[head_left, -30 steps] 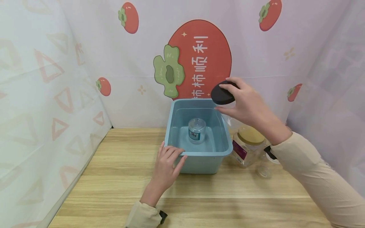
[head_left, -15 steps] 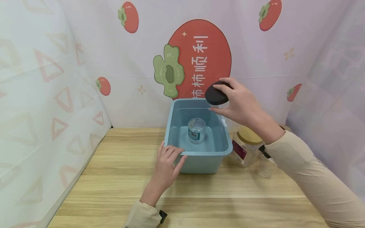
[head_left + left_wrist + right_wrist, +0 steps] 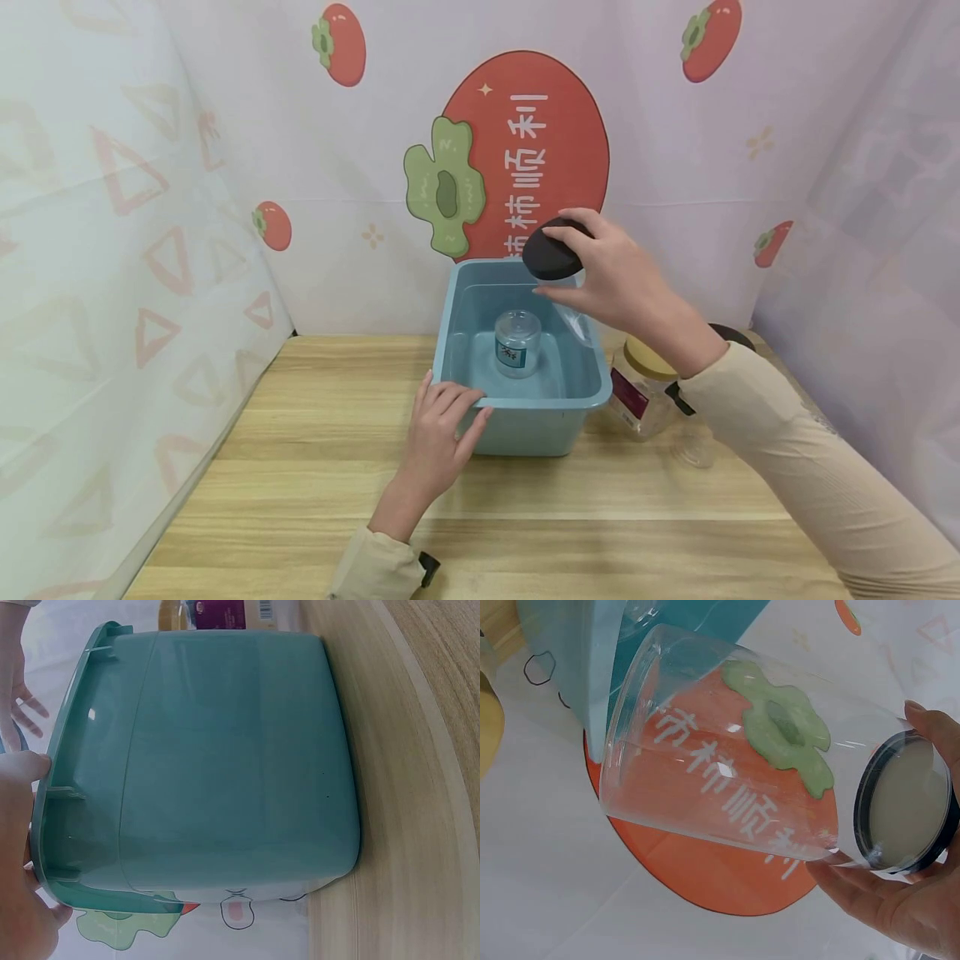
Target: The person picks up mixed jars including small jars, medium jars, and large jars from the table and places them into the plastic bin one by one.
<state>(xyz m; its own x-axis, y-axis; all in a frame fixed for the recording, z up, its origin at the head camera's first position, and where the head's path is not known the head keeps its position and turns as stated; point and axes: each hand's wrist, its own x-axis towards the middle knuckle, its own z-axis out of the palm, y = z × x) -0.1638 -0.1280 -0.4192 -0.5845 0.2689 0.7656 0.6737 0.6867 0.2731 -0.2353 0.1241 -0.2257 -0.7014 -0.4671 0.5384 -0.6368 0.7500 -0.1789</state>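
My right hand [image 3: 618,279] grips a clear plastic jar [image 3: 720,757] by its black lid [image 3: 551,252]. The jar is tilted, its bottom end over the right side of a blue plastic tub [image 3: 525,405]. The right wrist view shows nothing visible inside it. Within the tub, a smaller clear jar [image 3: 517,344] with a teal label stands on the floor. My left hand [image 3: 437,437] holds the near left part of the tub's rim, fingers over the edge and thumb on the outside.
Right of the tub stands a clear jar with a yellow lid [image 3: 648,360] and a maroon label. A small clear container [image 3: 696,448] lies near it, and a dark lid [image 3: 731,337] shows behind my right forearm. A printed curtain [image 3: 375,150] closes off the wooden table's [image 3: 337,467] back.
My right hand has carried the black-lidded jar left and slightly down, from beside the tub to over its right part. The left hand has stayed on the rim.
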